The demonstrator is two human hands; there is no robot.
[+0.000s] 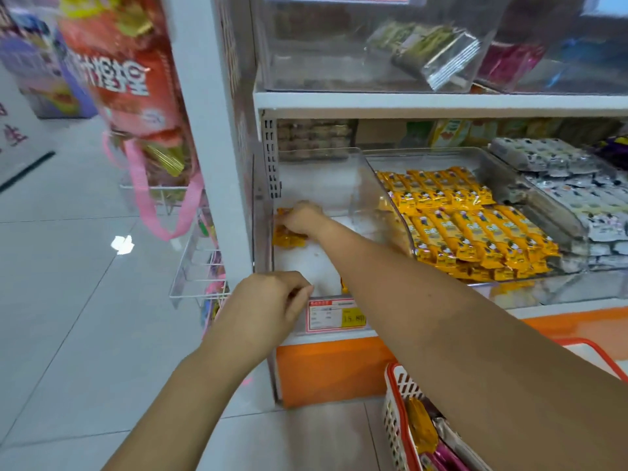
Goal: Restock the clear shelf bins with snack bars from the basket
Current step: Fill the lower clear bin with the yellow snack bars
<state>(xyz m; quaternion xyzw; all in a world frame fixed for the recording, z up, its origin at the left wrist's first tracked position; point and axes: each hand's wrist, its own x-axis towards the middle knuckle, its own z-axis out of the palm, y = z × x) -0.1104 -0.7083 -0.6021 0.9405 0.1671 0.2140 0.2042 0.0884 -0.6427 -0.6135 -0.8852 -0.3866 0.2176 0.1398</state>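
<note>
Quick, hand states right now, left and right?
Left hand: fingers curled at the front rim of the clear plastic bin; grip cannot be told.
Right hand: holding yellow-wrapped snack bars inside that bin.

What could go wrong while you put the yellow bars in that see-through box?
1. The right hand grips bars in the far corner of the bin. The small pile looks loose and may slide about.
2. The left hand seems to hold the bin's front edge, so a tug might shift it.
3. The basket also holds pink packs, which could get mixed in by mistake.
</note>
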